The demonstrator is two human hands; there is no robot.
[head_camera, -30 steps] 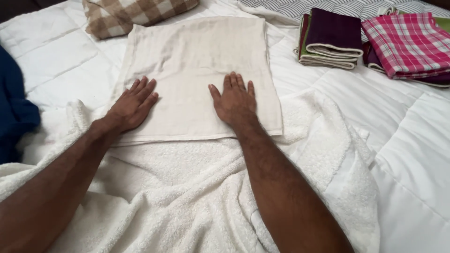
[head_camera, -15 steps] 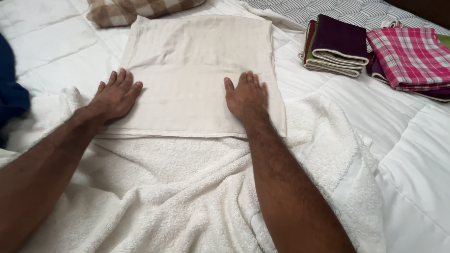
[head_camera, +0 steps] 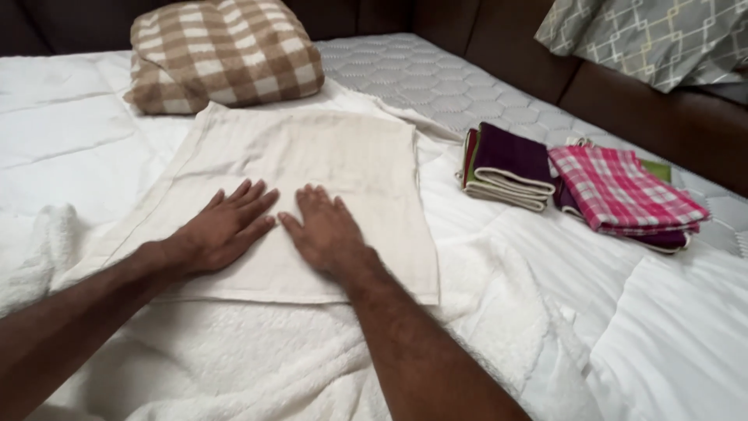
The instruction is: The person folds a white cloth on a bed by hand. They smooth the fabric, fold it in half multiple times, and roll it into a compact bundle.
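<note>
Now left hand (head_camera: 226, 230), right hand (head_camera: 326, 232) flat (side by side) on cream towel (head_camera: 327, 156)

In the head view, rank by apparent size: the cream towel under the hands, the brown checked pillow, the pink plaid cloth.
1. cream towel
2. brown checked pillow
3. pink plaid cloth, though it sits nearer than the pillow, so that gap is unsure.
</note>
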